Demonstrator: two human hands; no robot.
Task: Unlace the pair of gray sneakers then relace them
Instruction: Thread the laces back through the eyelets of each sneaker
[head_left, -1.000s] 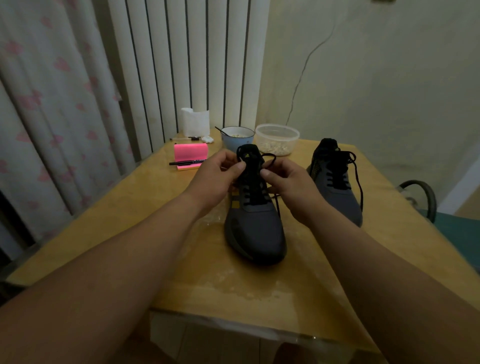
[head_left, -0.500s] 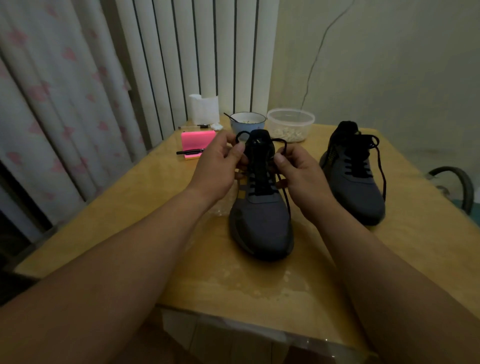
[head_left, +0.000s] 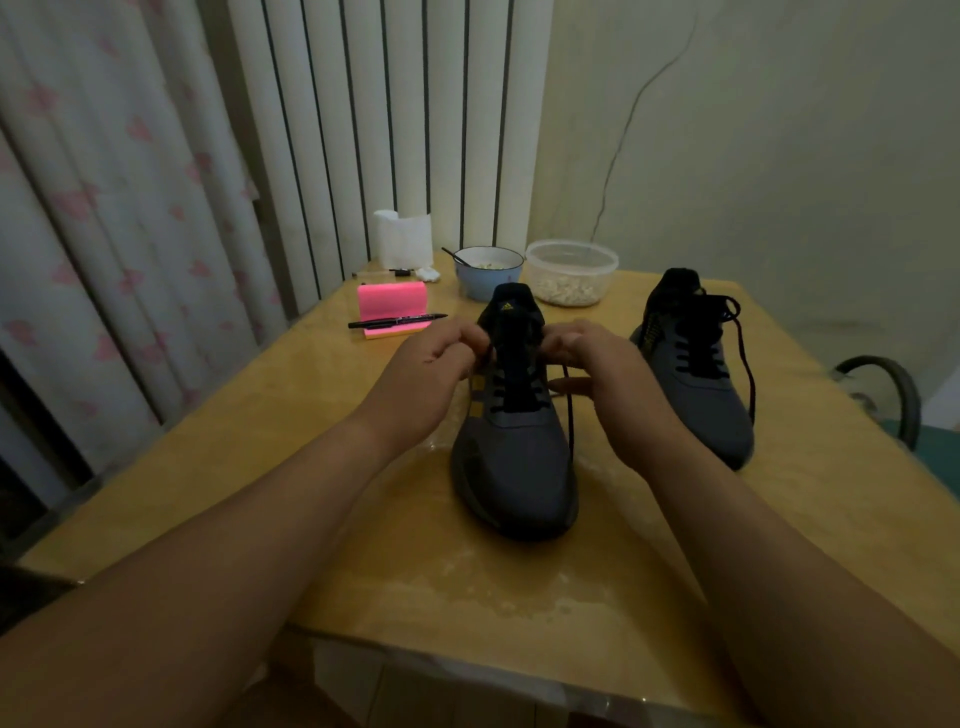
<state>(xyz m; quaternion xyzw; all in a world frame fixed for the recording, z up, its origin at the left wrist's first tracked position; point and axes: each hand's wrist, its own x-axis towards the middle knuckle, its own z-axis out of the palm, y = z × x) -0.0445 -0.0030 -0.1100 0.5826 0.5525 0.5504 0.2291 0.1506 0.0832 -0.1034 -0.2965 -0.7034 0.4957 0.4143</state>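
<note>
Sneaker (head_left: 514, 462) laces (head_left: 515, 387) pinched by left hand (head_left: 434, 376), right hand (head_left: 602, 382); tongue logo (head_left: 506, 307) unreadable.

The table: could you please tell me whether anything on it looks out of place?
Shoes share the table with food: the near sneaker and far sneaker stand close to a blue bowl and a clear tub. The far sneaker's lace trails loose down its side.

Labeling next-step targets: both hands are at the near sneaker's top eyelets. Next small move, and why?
Likely draw the black lace out of the top eyelets: left hand and right hand pinch it there, one strand hangs loose, and the near sneaker is laced below.
</note>
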